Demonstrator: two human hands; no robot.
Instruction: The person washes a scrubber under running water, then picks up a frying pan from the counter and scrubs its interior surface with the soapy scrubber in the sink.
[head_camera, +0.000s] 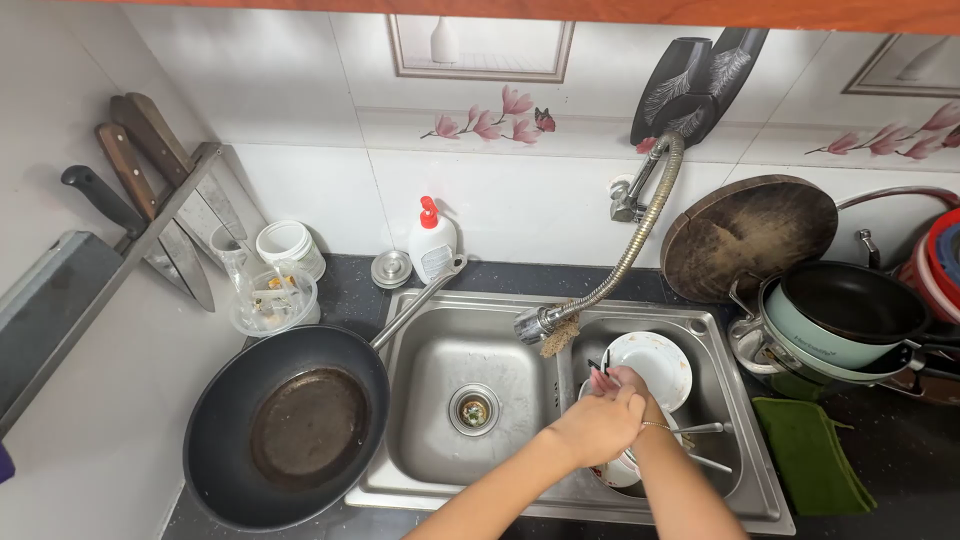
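Both hands (610, 415) over two white dishes (655, 365)

Home kitchen: double steel sink (440, 330), flexible tap (600, 290), dark wok (285, 425), knife rack (150, 215), stacked pots (850, 320).

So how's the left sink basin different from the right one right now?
The left basin holds nothing but its drain strainer; the right basin holds a white plate and other dishes. The faucet head hangs over the left basin, while both hands work in the right basin. Both are stainless steel.
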